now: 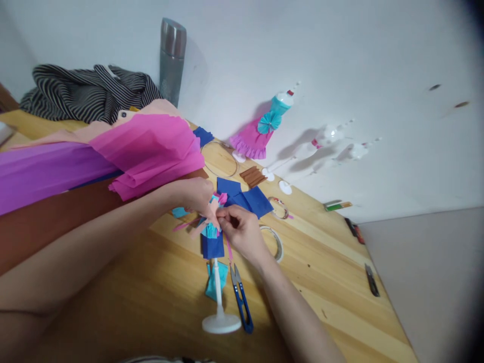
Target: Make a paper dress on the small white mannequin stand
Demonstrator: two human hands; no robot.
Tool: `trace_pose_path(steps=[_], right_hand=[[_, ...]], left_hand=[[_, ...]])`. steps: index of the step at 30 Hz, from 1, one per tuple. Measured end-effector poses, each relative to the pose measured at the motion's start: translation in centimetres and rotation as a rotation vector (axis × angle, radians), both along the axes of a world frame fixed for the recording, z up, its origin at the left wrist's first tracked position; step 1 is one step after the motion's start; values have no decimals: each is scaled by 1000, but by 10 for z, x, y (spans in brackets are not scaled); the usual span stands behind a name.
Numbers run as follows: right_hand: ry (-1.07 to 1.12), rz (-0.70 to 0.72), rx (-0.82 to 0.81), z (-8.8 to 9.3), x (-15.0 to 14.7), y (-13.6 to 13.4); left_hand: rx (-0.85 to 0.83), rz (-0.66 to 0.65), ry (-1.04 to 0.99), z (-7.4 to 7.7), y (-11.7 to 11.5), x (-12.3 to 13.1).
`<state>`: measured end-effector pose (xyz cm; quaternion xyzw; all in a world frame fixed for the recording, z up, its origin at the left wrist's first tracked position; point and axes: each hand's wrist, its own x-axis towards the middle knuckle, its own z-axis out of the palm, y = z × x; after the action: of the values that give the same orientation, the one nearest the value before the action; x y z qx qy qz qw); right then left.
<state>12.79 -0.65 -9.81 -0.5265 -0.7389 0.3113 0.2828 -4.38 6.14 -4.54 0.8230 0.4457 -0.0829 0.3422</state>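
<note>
My left hand (201, 194) and my right hand (240, 229) meet over a piece of peach crepe paper (212, 209), both with fingers pinched on it. Turquoise crepe paper (210, 231) and a bit of pink paper (223, 198) show around it. Under my hands stands a white stand (218, 287) with a round base. Dark blue paper (213, 246) sits around the top of its post. Blue-handled thread snips (242, 297) lie beside the base, points toward my hands. A turquoise scrap (217, 279) lies behind the post.
Pink crepe paper (151, 146) and purple sheets (56, 169) cover the left. A tape roll (278, 244) and blue pieces (257, 200) lie near my right hand. A paper-dressed figure (264, 126), white figures (330, 133) and a bottle (172, 63) stand along the wall. A cutter (372, 280) lies right.
</note>
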Motion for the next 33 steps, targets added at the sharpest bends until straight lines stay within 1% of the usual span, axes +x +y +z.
trace_pose_path(steps=[4,7,10,13,16,19,21,23,26,28,30,33], right_hand=[[50,-36,-29,-6,4,0],[96,-52,-11,-5,7,-1],[68,-5,13,-2,5,-1],[4,43,3,-1,3,-1],[-9,52,-7,-1,3,0],[17,53,-6,-1,6,0],[45,3,-19,-3,8,0],[58,-77,-32,-7,11,0],[48,-169,-38,-15,17,0],[33,-211,-34,-16,25,1],[15,-265,-14,-9,40,5],[-32,-399,47,12,78,17]], left_hand=[[-2,-35,-3,-2,3,-2],[-21,-28,-38,-2,6,-7],[-19,-1,-54,-4,7,-7],[13,8,-12,-9,5,0],[4,12,4,-14,5,4],[-32,5,-16,-13,6,0],[-66,9,-45,-10,9,-6],[-88,28,-68,-6,11,-13],[-96,139,-111,0,15,-20],[-72,224,-144,5,16,-22],[-21,274,-184,8,17,-23],[48,315,-255,9,18,-21]])
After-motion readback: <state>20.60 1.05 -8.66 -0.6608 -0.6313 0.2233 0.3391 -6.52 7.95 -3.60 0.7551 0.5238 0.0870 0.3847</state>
